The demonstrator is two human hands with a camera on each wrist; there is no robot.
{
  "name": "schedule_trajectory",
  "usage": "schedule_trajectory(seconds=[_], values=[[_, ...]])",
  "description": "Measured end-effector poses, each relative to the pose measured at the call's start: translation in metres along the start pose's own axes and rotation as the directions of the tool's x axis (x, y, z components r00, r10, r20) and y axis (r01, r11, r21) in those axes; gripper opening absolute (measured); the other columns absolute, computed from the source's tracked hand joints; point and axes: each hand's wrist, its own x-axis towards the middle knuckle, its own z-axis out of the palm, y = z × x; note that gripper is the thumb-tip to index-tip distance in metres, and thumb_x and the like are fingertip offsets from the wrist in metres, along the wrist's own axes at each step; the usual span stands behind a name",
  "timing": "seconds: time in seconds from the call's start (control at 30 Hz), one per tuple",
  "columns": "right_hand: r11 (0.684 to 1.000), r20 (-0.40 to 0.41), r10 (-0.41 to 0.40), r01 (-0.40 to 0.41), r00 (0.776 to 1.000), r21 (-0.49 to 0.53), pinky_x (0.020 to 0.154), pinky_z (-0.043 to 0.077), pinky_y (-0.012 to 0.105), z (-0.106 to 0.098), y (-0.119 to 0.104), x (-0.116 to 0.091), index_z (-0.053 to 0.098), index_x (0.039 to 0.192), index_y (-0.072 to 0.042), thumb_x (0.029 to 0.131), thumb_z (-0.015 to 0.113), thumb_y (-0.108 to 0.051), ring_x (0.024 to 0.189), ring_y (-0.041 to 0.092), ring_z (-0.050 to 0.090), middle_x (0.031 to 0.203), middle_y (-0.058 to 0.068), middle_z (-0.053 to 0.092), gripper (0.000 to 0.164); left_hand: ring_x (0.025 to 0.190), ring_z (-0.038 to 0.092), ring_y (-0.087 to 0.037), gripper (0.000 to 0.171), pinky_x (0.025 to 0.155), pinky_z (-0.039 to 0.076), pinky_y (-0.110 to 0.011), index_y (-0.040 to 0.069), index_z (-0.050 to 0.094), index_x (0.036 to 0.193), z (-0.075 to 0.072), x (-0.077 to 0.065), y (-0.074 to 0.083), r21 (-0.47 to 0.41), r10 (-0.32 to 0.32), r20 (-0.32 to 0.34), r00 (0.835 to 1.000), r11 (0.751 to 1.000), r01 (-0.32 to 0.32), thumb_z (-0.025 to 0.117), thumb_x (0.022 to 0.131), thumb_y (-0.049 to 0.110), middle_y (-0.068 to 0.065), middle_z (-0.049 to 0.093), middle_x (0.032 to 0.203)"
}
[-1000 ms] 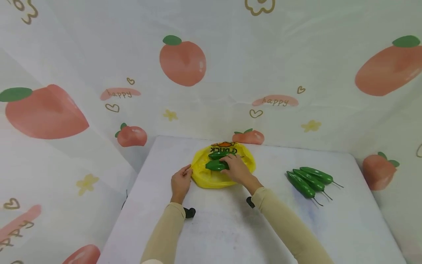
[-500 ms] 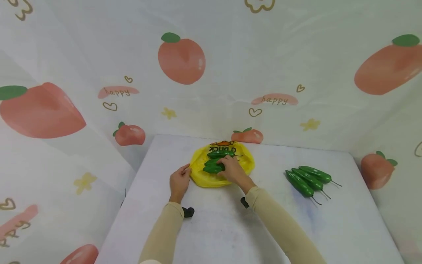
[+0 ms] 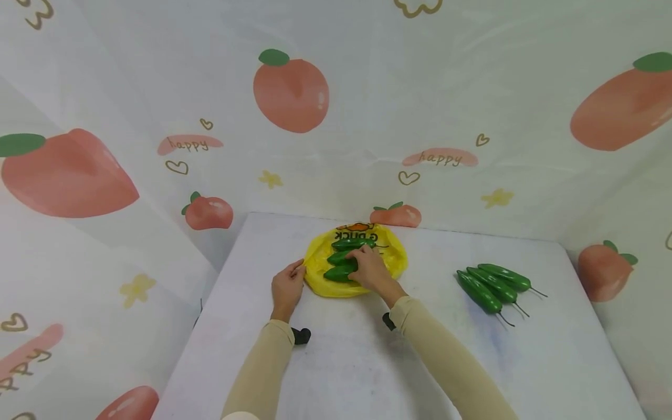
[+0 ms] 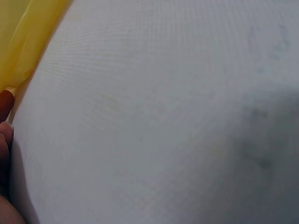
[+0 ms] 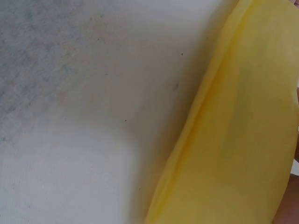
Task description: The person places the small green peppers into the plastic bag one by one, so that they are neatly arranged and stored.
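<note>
A round yellow bag (image 3: 318, 286) with its mouth spread open lies at the back of the table. Inside it, three green chili peppers (image 3: 350, 244) lie side by side, pointing left. My left hand (image 3: 287, 290) pinches the bag's left rim; in the left wrist view only its fingertips (image 4: 5, 106) show beside the yellow plastic. My right hand (image 3: 371, 270) reaches into the bag with curled fingers, gripping at the right end of the front chili pepper (image 3: 338, 273). It covers the right ends of the front two peppers, and the right wrist view mostly shows the bag's outer side.
On the right of the white table (image 3: 357, 373), three more green chili peppers (image 3: 493, 289) lie fanned out, stems toward the front right. A printed fabric backdrop (image 3: 346, 175) rises behind and at both sides of the table.
My right hand has brought the front pepper down onto the bag and slid it slightly toward me, apart from the middle one. My left hand has stayed at the rim.
</note>
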Motion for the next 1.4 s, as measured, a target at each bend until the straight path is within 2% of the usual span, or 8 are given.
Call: schedule_trajectory(seconds=[0.23, 0.37, 0.53, 0.7, 0.93, 1.17, 1.27, 1.4], values=[[1.000, -0.002, -0.005, 0.005, 1.000, 0.005, 0.104, 0.049, 0.046, -0.002, 0.001, -0.001, 0.066, 0.132, -0.015, 0.091, 0.079, -0.023, 0.117, 0.033, 0.049, 0.131, 0.014, 0.055, 0.044, 0.060, 0.055, -0.014, 0.030, 0.055, 0.044, -0.023, 0.022, 0.074, 0.127, 0.001, -0.001, 0.002, -0.006, 0.000, 0.002, 1.000, 1.000, 0.000, 0.064, 0.101, 0.033, -0.001, 0.072, 0.078], [0.999, -0.029, -0.039, 0.039, 0.999, -0.003, 0.106, 0.048, 0.048, -0.004, 0.002, -0.004, 0.065, 0.132, -0.013, 0.093, 0.076, -0.026, 0.122, 0.035, 0.050, 0.132, 0.015, 0.055, 0.042, 0.059, 0.054, -0.014, 0.030, 0.054, 0.043, -0.023, 0.021, 0.073, 0.128, 0.002, -0.003, 0.004, -0.001, -0.005, 0.009, 1.000, 1.000, 0.005, 0.064, 0.101, 0.033, -0.002, 0.072, 0.080], [0.989, -0.099, -0.117, 0.107, 0.988, -0.104, 0.110, 0.046, 0.053, -0.007, 0.001, -0.008, 0.060, 0.136, -0.011, 0.097, 0.071, -0.033, 0.130, 0.039, 0.049, 0.137, 0.016, 0.055, 0.046, 0.060, 0.055, -0.013, 0.030, 0.056, 0.044, -0.022, 0.021, 0.074, 0.127, 0.002, -0.005, 0.005, 0.000, -0.004, 0.006, 1.000, 1.000, 0.004, 0.064, 0.101, 0.032, -0.003, 0.074, 0.084], [0.974, -0.163, -0.140, 0.106, 0.977, -0.201, 0.114, 0.042, 0.059, -0.012, -0.001, -0.012, 0.051, 0.146, -0.010, 0.098, 0.066, -0.046, 0.138, 0.044, 0.044, 0.147, 0.021, 0.051, 0.061, 0.062, 0.057, -0.012, 0.029, 0.057, 0.045, -0.021, 0.020, 0.074, 0.126, 0.002, -0.004, 0.004, 0.003, 0.007, 0.000, 1.000, 1.000, -0.007, 0.064, 0.101, 0.032, -0.003, 0.076, 0.087], [0.968, -0.132, -0.108, 0.074, 0.985, -0.240, 0.122, 0.025, 0.067, -0.015, 0.005, -0.015, 0.034, 0.160, -0.014, 0.098, 0.055, -0.062, 0.152, 0.048, 0.026, 0.163, 0.021, 0.032, 0.081, 0.062, 0.058, -0.013, 0.029, 0.058, 0.046, -0.021, 0.019, 0.075, 0.125, 0.000, -0.004, 0.004, -0.003, 0.022, -0.012, 1.000, 1.000, -0.022, 0.064, 0.101, 0.031, -0.003, 0.076, 0.085], [0.951, -0.120, -0.102, 0.062, 0.988, -0.301, 0.123, 0.016, 0.069, -0.016, 0.016, -0.019, 0.021, 0.164, -0.019, 0.096, 0.049, -0.070, 0.155, 0.048, 0.018, 0.168, 0.020, 0.023, 0.089, 0.064, 0.059, -0.012, 0.030, 0.060, 0.048, -0.022, 0.020, 0.074, 0.126, -0.002, -0.003, 0.003, 0.008, 0.012, -0.002, 1.000, 1.000, -0.012, 0.063, 0.101, 0.032, -0.003, 0.078, 0.092], [0.943, -0.107, -0.093, 0.053, 0.990, -0.329, 0.123, 0.013, 0.071, -0.017, 0.022, -0.021, 0.018, 0.165, -0.022, 0.096, 0.047, -0.073, 0.157, 0.047, 0.013, 0.170, 0.018, 0.017, 0.090, 0.064, 0.059, -0.012, 0.029, 0.060, 0.048, -0.022, 0.020, 0.074, 0.126, -0.002, -0.003, 0.002, 0.007, 0.007, -0.001, 1.000, 1.000, -0.007, 0.064, 0.101, 0.032, -0.003, 0.078, 0.094], [0.936, -0.126, -0.091, 0.041, 0.988, -0.349, 0.122, 0.012, 0.072, -0.018, 0.033, -0.025, 0.021, 0.165, -0.023, 0.094, 0.047, -0.074, 0.157, 0.049, 0.012, 0.171, 0.017, 0.016, 0.091, 0.064, 0.059, -0.013, 0.030, 0.060, 0.048, -0.022, 0.020, 0.074, 0.126, 0.000, -0.003, 0.003, 0.003, 0.009, 0.001, 1.000, 1.000, -0.009, 0.063, 0.101, 0.032, -0.004, 0.078, 0.092]])
